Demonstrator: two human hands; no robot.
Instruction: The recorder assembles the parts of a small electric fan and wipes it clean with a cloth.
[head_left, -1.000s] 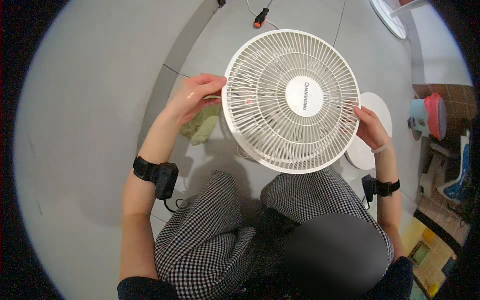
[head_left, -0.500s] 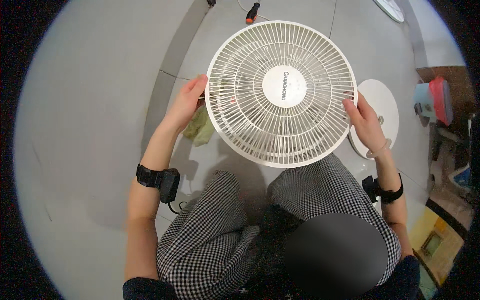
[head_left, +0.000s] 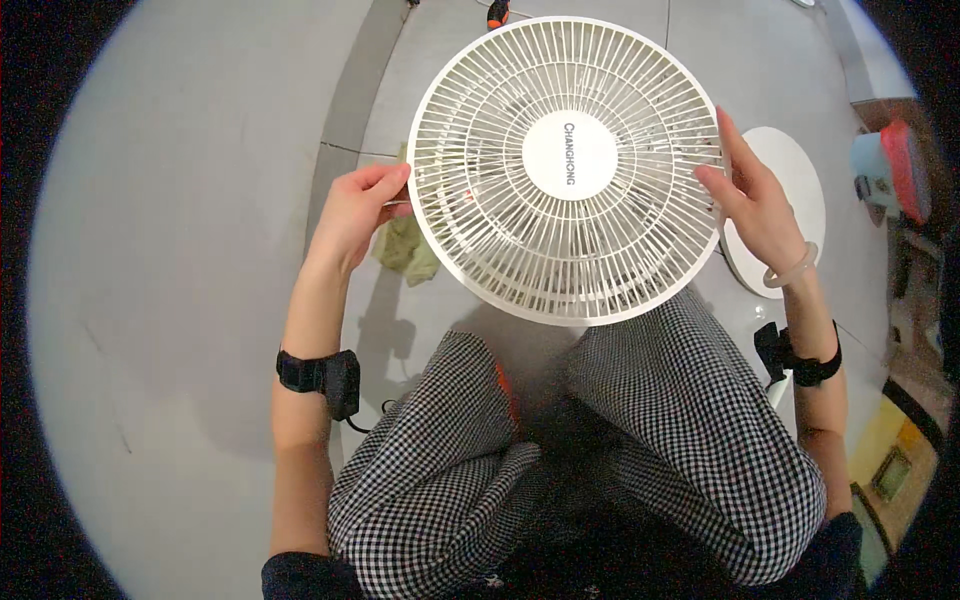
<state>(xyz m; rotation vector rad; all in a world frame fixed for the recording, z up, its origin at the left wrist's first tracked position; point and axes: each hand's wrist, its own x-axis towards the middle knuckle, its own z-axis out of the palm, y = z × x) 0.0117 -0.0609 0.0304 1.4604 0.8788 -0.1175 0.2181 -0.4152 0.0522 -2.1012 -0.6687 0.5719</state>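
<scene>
Left hand (head_left: 352, 215) is clamped on the left rim of a round white fan guard (head_left: 570, 155), thumb near the edge and the other fingers partly hidden behind it. The right hand (head_left: 765, 205) is clamped on the opposite rim, thumb over the slats and one finger along the outer edge; the remaining fingertips are hidden. The fan guard is held beyond the knees, its plain round hub facing the wearer; whether its lower rim touches the right knee cannot be told. Each forearm carries a black strap (head_left: 300, 370), and a pale bracelet (head_left: 792, 267) encircles the right wrist. Checked trousers (head_left: 420, 430) cover the bent legs. Beyond the left knee, a green cloth (head_left: 408, 252) lies on the grey floor (head_left: 780, 85), partly covered by the guard in this view. A white oval-looking disc (head_left: 785, 185) lies beside the right hand. Farther out are a light-blue bin (head_left: 868, 160) with a red top and a black-and-orange screwdriver handle (head_left: 497, 14).
</scene>
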